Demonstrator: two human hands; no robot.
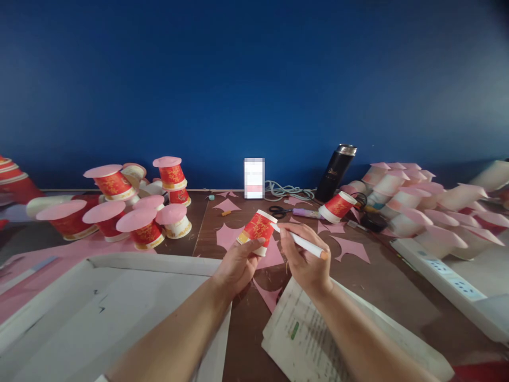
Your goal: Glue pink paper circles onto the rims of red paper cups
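In my left hand point(237, 269) is a red paper cup point(256, 227) with gold print, tilted on its side, with the thumb across its wall. My right hand point(308, 268) grips a white pen point(307, 244) with an orange end, held like a writing tool. The pen's tip is at the cup's right rim; whether it touches cannot be made out. Under the cup lie pink paper scraps point(274, 255). Another red paper cup point(337, 207) rests tilted just beyond my right hand, near purple-handled scissors point(304, 213).
Cups topped with pink discs point(139, 220) stand at left, and many more cups point(417, 207) crowd the right. A black flask point(334, 172) leans at the back beside a phone point(253, 180). A white tray point(151, 261), papers point(294, 323) and a power strip point(449, 276) lie nearer.
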